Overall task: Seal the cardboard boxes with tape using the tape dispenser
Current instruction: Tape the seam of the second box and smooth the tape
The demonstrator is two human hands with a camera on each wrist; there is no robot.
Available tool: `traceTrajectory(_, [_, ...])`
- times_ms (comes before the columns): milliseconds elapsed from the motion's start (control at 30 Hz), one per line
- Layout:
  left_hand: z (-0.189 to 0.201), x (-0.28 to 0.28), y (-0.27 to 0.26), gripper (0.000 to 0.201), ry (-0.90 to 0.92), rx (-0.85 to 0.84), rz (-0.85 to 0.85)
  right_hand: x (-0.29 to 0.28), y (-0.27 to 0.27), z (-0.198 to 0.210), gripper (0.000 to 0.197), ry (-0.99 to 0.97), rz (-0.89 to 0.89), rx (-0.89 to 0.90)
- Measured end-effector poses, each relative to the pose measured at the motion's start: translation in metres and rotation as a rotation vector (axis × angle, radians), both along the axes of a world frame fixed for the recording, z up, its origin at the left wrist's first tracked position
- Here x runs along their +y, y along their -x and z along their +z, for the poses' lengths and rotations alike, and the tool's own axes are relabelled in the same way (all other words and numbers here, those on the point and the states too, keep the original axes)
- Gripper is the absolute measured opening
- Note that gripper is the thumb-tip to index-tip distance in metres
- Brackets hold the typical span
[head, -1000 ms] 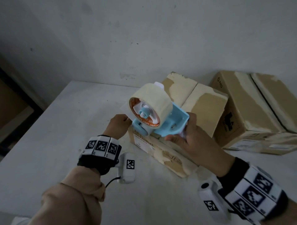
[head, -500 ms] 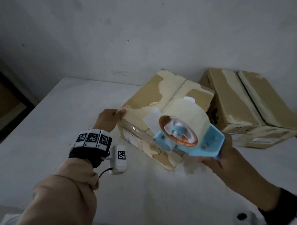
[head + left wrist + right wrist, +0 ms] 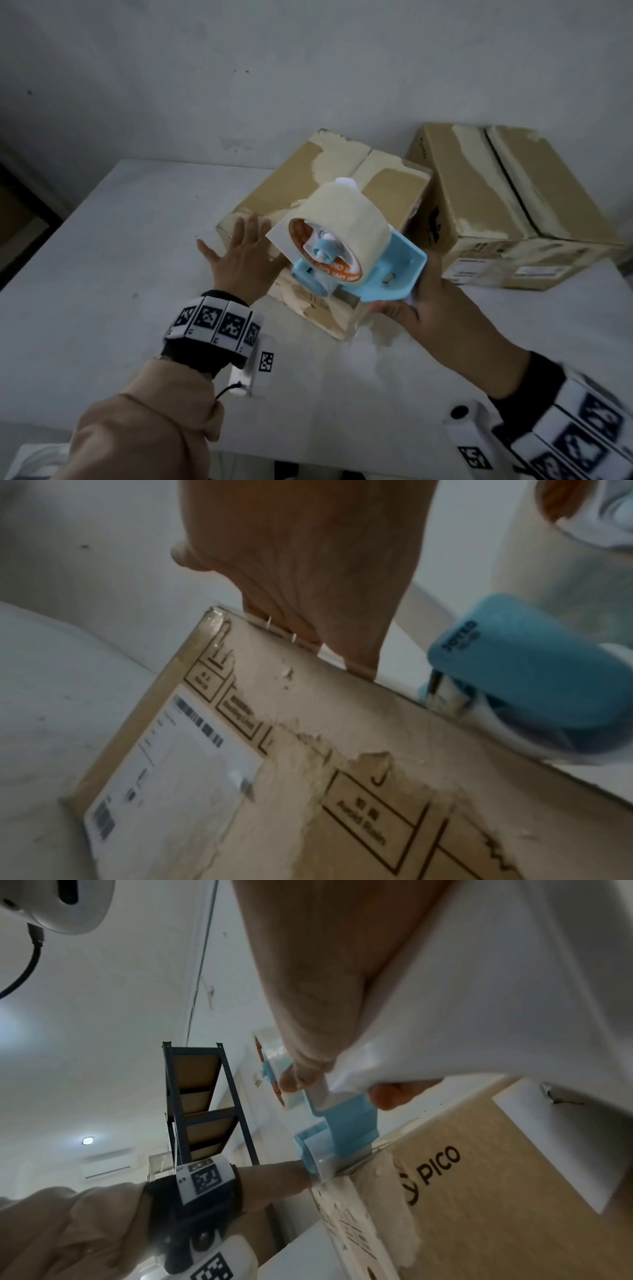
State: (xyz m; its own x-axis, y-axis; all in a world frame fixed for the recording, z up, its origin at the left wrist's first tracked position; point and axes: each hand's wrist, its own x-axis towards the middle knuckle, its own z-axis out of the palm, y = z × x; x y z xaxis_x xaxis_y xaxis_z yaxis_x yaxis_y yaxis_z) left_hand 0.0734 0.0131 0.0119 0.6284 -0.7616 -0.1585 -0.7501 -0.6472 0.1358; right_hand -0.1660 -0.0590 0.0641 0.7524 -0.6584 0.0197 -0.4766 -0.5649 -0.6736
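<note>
A worn cardboard box (image 3: 301, 181) with torn paper patches sits mid-table, its two top flaps meeting at a seam. My left hand (image 3: 245, 250) lies flat with spread fingers on the box's near-left top edge; in the left wrist view the palm (image 3: 308, 569) rests over that edge. My right hand (image 3: 428, 301) grips the white handle of a light-blue tape dispenser (image 3: 383, 270) carrying a cream tape roll (image 3: 346, 212). The dispenser's front roller (image 3: 318, 1161) touches the box's near top edge. A short tape end (image 3: 277, 236) sticks out by my left hand.
A second, larger cardboard box (image 3: 507, 205) stands right of the first, close to the wall. The white table (image 3: 102, 274) spreads to the left and front. In the right wrist view a dark metal shelf rack (image 3: 202, 1096) stands behind.
My left hand went from gripping the box's corner to lying flat with spread fingers on its top edge. The dispenser swung right, then came back over the box's near edge.
</note>
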Motion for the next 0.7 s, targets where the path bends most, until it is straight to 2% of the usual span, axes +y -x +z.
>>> traceTrajectory(133, [0.004, 0.0, 0.007, 0.069, -0.002, 0.023, 0.023, -0.002, 0.029, 0.006, 0.064, -0.051, -0.021, 0.019])
traceTrajectory(233, [0.006, 0.0, 0.008, 0.074, 0.018, 0.055, 0.036, -0.005, 0.068, 0.004, 0.071, -0.064, -0.096, 0.063])
traceTrajectory(367, [0.006, 0.0, 0.009, 0.077, 0.031, 0.063, 0.049, -0.006, 0.099, -0.013, 0.086, -0.085, -0.179, 0.015])
traceTrajectory(400, [0.006, 0.0, 0.009, 0.077, 0.033, 0.066, 0.051, -0.006, 0.1, -0.017, 0.085, -0.084, -0.174, 0.001])
traceTrajectory(500, [0.006, 0.001, 0.009, 0.077, 0.03, 0.072, 0.05, -0.003, 0.101, -0.022, 0.061, -0.11, -0.156, -0.027])
traceTrajectory(533, [0.006, 0.001, 0.01, 0.077, 0.031, 0.067, 0.053, -0.003, 0.101, -0.024, 0.058, -0.12, -0.157, -0.036])
traceTrajectory(633, [0.008, 0.001, 0.011, 0.082, 0.032, 0.067, 0.057, -0.003, 0.099, -0.026, 0.065, -0.116, -0.133, -0.023])
traceTrajectory(700, [0.009, 0.002, 0.013, 0.095, 0.018, 0.074, 0.046, -0.002, 0.095, -0.029, 0.067, -0.101, -0.1, -0.013])
